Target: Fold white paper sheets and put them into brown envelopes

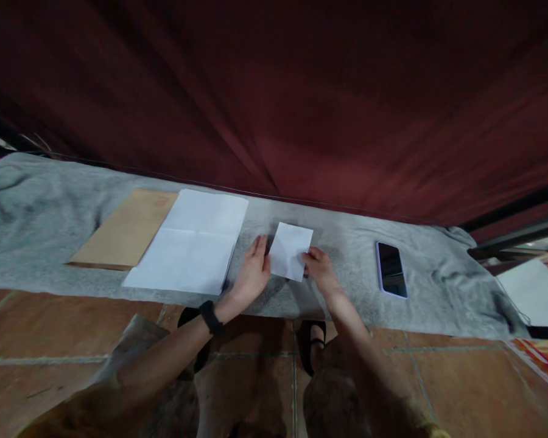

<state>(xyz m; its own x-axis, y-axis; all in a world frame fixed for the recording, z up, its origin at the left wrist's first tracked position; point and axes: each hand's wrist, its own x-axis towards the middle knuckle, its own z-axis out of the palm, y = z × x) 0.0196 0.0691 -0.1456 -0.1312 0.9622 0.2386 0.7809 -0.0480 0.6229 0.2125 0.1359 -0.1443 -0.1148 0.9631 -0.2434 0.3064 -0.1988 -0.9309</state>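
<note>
A small folded sheet of white paper (288, 248) is in front of me, just over the grey cloth. My right hand (318, 266) pinches its right edge, thumb on top and fingers partly hidden underneath. Beside the left edge is my left hand (254, 267), its fingers stretched out and its thumb close to the paper; whether it touches the edge I cannot tell. On my left wrist is a black band. To the left of that hand lies a stack of larger white sheets (192, 243), with a crease across the top one.
A brown envelope (128, 228) lies partly under the white stack. At the right, a phone (391, 269) in a light purple case rests on the grey cloth (347, 243). Behind the narrow covered bench hangs a dark red curtain (274, 91). Tiled floor (246, 389) is below.
</note>
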